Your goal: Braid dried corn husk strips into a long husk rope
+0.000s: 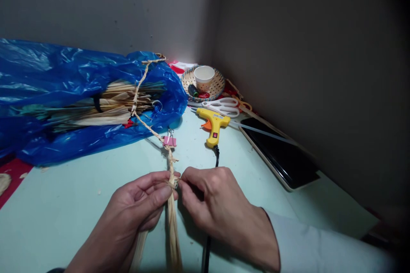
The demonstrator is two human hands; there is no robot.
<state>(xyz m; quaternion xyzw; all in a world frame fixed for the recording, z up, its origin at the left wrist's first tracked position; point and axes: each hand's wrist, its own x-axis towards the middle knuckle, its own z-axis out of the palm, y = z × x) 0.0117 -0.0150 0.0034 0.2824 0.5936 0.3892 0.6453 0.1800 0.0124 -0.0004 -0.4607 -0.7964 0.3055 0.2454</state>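
A pale braid of dried plant fibre (171, 164) runs from the blue bag down toward me, with loose strands (174, 230) hanging below my fingers. My left hand (141, 202) pinches the braid between thumb and fingers at its lower end. Just to the right, my right hand (214, 200) closes thumb and forefinger on a thin strand at the same spot. A pink binder clip (169, 141) grips the braid farther up. More pale strands (139, 249) hang under my left hand, partly hidden by it.
A blue plastic bag (80, 68) holds bundled dried leaves (124, 98). Toward the back stand a woven basket (219, 83) with a cup (204, 74), white-handled scissors (221, 104) and a yellow glue gun (213, 126), its cable passing my right hand. A black tablet (278, 151) lies by the right wall.
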